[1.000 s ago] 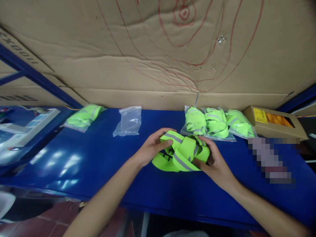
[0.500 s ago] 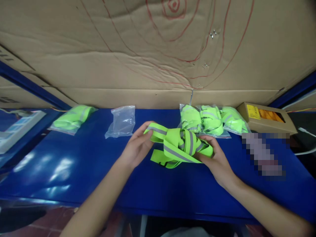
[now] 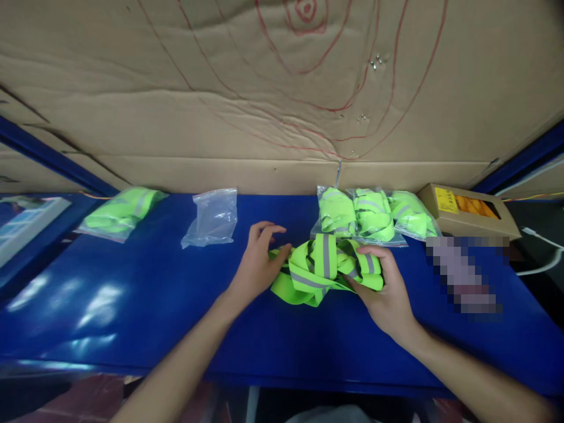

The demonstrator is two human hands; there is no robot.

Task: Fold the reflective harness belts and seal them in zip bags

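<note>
A bundle of neon-yellow reflective straps [image 3: 326, 256] with grey stripes is held up over the blue table in loose, overlapping loops. My right hand [image 3: 388, 288] grips its right end, thumb in front and fingers curled behind. At the bundle's left side is my left hand [image 3: 258, 258], its fingers stretched and apart, the thumb against the strap's edge. A loose strap end droops below the loops on the left. Behind my left hand lies a clear zip bag [image 3: 215, 214], flat and without straps in it.
Bagged yellow straps [image 3: 370, 214] lie in a row at the back right, and another bag of straps [image 3: 126, 210] at the back left. A cardboard box [image 3: 469, 211] with a window stands right. A white tray-like object [image 3: 33, 223] is far left. Cardboard [image 3: 220, 135] walls the back.
The left loop my left hand was pinching is now folded in toward the bundle. My left hand's fingers have opened and shifted right. My right hand keeps its hold.
</note>
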